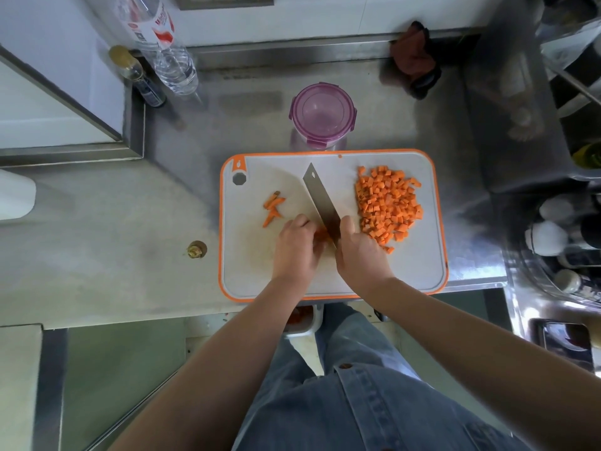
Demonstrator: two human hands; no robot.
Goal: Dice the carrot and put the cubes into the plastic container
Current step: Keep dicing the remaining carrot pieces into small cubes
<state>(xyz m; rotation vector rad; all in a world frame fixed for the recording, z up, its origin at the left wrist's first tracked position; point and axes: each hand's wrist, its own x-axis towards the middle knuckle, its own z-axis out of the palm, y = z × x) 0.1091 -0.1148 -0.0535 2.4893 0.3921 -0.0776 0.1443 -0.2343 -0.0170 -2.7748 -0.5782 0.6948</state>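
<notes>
A white cutting board (253,275) with an orange rim lies on the steel counter. My left hand (297,247) holds down a small piece of carrot (320,235) at the board's middle. My right hand (359,252) grips the handle of a cleaver (320,198), whose blade angles away to the upper left, edge against the carrot piece. A heap of carrot cubes (388,205) covers the board's right side. A few carrot trimmings (273,208) lie on the left. Behind the board stands the plastic container (322,113), round with a purple lid on.
A water bottle (169,56) and a small dark bottle (143,81) stand at the back left. A dark red cloth (414,60) lies at the back right. A rack with bottles (566,242) is on the right. A carrot end (196,249) sits left of the board.
</notes>
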